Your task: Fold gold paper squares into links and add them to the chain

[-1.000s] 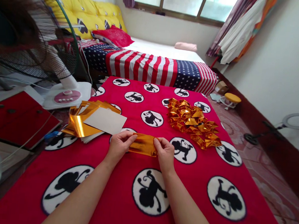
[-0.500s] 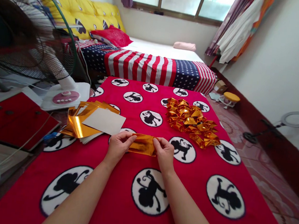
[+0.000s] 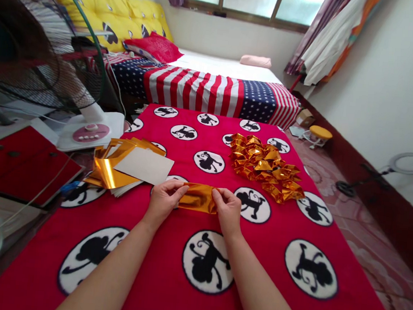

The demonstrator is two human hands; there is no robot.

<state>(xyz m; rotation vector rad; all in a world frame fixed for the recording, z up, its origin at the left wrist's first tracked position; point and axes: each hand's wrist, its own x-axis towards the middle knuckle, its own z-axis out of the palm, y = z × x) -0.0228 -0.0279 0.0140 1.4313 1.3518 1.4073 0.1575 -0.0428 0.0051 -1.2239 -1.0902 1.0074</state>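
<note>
A folded strip of shiny gold foil paper (image 3: 198,198) is stretched flat between my two hands, low over the red cloth (image 3: 152,275). My left hand (image 3: 164,200) pinches its left end between thumb and fingers. At the other end, my right hand (image 3: 228,208) grips the upper right corner the same way. Left of my hands lies a loose stack of gold foil sheets (image 3: 109,173), with a pale sheet, back side up (image 3: 146,164), on top. To the right sits a cluster of folded gold foil pieces (image 3: 261,164), several of them bunched together.
The red cloth has black monkey figures in white circles. A fan (image 3: 89,130) stands at the left, its blades blurred. Beyond is a bed (image 3: 212,93) with a stars-and-stripes cover. A yellow stool (image 3: 320,132) and a ring light (image 3: 410,163) are on the right.
Hardly anything differs. Both hands keep hold of the foil strip, whose surface creases and reflections have shifted slightly; the whole view has shifted a little.
</note>
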